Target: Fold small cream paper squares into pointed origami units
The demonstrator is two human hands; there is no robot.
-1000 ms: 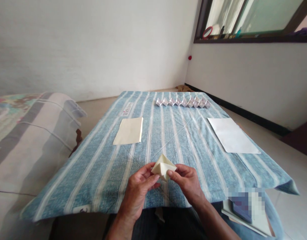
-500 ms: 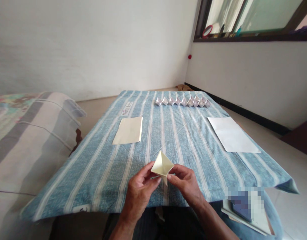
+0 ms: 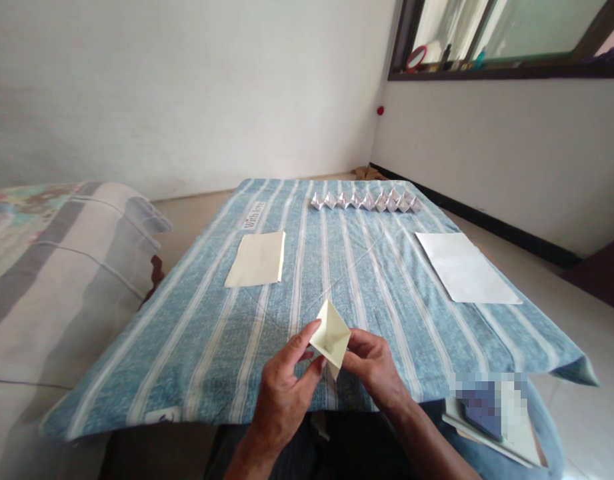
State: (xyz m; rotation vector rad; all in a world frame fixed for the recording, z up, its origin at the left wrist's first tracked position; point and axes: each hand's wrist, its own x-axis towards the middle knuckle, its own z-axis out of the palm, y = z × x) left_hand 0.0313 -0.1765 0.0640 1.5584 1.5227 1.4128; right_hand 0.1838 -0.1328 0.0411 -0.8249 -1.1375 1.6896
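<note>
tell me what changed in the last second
The folded paper was turned in both hands, from a wide low shape to a narrow diamond standing point up. The left hand slid its fingers up the left edge; the right hand kept its hold. The cream sheet, white sheet and row of folded pieces stayed put.

Lettering on one white label (image 3: 254,215) of the blue striped tablecloth (image 3: 387,280)
We read "With" on it, then a short second word too small for us to be sure of; a tag (image 3: 163,415) at the near edge is illegible.
</note>
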